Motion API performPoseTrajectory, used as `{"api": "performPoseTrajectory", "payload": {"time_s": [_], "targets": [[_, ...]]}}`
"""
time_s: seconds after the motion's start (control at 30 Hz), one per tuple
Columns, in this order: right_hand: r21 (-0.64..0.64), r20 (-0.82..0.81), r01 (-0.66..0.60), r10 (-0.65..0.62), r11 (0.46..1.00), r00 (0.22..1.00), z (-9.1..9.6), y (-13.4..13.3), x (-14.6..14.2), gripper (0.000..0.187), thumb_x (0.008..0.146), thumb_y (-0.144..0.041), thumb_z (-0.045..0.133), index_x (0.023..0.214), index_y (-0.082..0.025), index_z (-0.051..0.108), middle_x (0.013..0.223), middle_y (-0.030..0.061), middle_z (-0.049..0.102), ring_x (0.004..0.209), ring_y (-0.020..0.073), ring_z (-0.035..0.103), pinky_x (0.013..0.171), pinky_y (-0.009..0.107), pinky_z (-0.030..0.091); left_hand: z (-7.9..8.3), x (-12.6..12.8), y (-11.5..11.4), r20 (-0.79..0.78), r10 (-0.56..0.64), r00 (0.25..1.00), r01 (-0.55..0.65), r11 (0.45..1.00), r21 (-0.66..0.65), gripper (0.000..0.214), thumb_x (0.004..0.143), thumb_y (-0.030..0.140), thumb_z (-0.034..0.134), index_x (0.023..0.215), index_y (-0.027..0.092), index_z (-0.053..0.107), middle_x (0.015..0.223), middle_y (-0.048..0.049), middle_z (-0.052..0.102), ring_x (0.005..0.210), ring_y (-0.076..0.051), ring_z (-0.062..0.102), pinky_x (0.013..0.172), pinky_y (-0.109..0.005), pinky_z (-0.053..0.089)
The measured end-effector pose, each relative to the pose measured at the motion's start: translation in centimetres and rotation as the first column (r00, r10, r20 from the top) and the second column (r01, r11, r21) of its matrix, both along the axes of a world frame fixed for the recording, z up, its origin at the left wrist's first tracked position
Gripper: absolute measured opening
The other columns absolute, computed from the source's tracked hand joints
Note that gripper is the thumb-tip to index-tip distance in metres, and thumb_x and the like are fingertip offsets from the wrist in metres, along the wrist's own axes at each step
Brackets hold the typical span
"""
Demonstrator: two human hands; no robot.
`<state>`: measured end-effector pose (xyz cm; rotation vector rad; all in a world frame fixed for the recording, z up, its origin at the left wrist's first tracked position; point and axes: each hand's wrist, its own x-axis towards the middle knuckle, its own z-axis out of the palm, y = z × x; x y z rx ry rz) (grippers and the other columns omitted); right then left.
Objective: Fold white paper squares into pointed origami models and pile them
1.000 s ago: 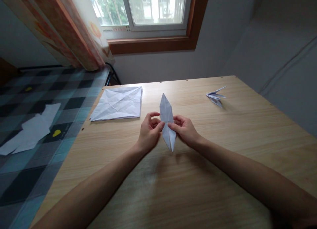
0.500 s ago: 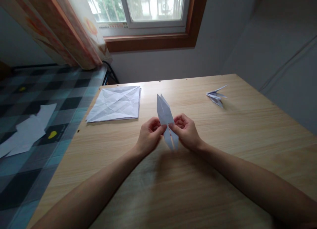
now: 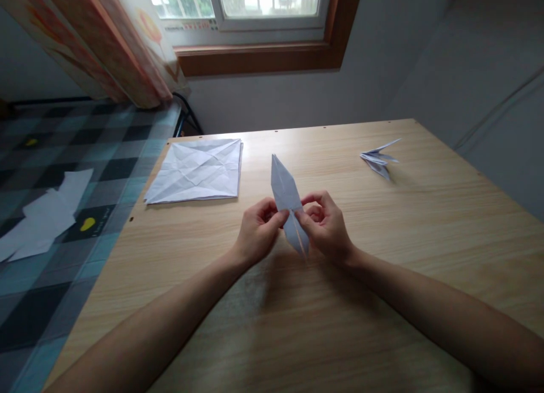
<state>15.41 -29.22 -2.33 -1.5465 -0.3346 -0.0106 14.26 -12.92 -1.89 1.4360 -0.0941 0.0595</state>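
Folded white paper (image 3: 284,180) is held above the wooden table (image 3: 255,342), between the two hands. Its waist is pinched by thumb and fingers of the left hand (image 3: 259,231) on one side and of the right hand (image 3: 325,225) on the other. Relative to half a second earlier, the two upper points are brought nearly together and the gap between the lower points is narrowed; the lower tip is blurred. Shaping is judged to be in progress, the paper not yet released.

Beyond the left hand, creased sheets (image 3: 198,172) are left stacked; beyond the right, another folded piece (image 3: 378,159) is seen.

Writing: far left of the left hand, small lettering is printed beside a yellow patch (image 3: 87,224) on the checked cloth (image 3: 34,319); not legible. Marks on the window frame (image 3: 272,23), beyond both hands, cannot be read. No brand is identified.
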Motion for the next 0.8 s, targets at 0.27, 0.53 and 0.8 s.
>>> {"api": "performPoseTrajectory", "payload": {"time_s": [0.27,0.53,0.8], "targets": [[0.013,0.041,0.006,-0.006,1.000,0.999,-0.3,0.0,0.3,0.030,0.085,-0.034,0.068,0.109,-0.025,0.053,0.092,0.0007,0.063,0.058,0.0107,0.059,0.046,0.023,0.046,0.0,-0.1,-0.1,0.013,-0.002,1.000,0.002,0.999,0.040,0.017,0.077,0.031,0.072,0.078,0.016,0.064,0.071,0.0007,0.061,0.066,-0.013,0.056,0.065,-0.025,0.045],[-0.069,0.094,0.020,-0.014,0.997,0.996,0.5,0.0,-0.2,0.015,0.087,-0.032,0.066,0.094,-0.023,0.058,0.070,-0.0034,0.056,0.051,0.0098,0.052,0.043,0.022,0.041,0.4,-0.3,-0.1,0.033,0.012,0.999,-0.017,0.989,0.150,0.016,0.078,0.032,0.071,0.081,0.016,0.068,0.070,0.0005,0.062,0.063,-0.012,0.052,0.060,-0.024,0.041],[-0.272,0.437,0.125,0.007,0.954,0.900,1.1,0.0,-0.9,0.015,0.093,-0.027,0.055,0.098,-0.022,0.068,0.101,0.0066,0.063,0.080,0.0166,0.062,0.058,0.026,0.052,1.2,-0.4,0.0,0.068,0.069,0.995,-0.087,0.948,0.305,0.013,0.080,0.029,0.066,0.077,0.017,0.070,0.073,-0.0013,0.063,0.067,-0.014,0.053,0.061,-0.024,0.041]]}}
